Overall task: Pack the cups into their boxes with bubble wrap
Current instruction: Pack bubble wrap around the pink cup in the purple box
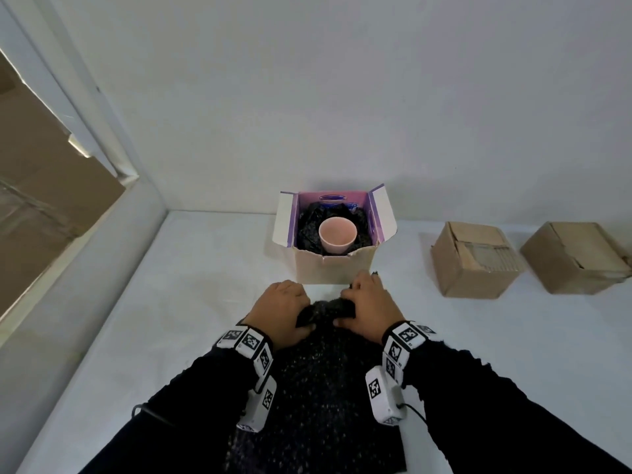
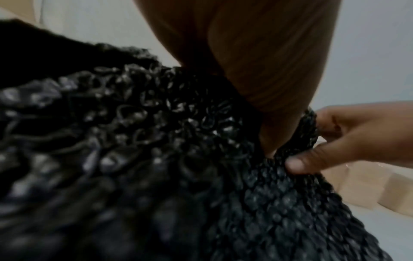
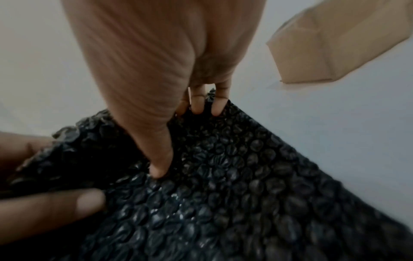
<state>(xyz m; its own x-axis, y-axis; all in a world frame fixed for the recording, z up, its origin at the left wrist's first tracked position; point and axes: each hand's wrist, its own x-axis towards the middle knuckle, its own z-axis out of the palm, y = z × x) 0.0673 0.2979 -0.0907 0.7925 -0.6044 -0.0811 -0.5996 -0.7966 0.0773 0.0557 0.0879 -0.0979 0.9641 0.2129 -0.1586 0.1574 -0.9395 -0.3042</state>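
A sheet of black bubble wrap (image 1: pixel 318 388) lies on the white table in front of me, its far end bunched into a roll. My left hand (image 1: pixel 284 311) and right hand (image 1: pixel 367 307) both grip that rolled end, fingers curled over it and thumbs underneath. In the right wrist view my right fingers (image 3: pixel 197 106) dig into the bubble wrap (image 3: pixel 223 185); in the left wrist view my left hand (image 2: pixel 268 70) presses into the bubble wrap (image 2: pixel 156 141). Just beyond stands an open box (image 1: pixel 333 268) with purple flaps, holding a pink cup (image 1: pixel 337 234) nested upright in black wrap.
Two closed brown cardboard boxes (image 1: pixel 473 260) (image 1: pixel 578 256) stand on the table to the right. A white wall runs behind the table, and a slanted white panel and frame border its left side.
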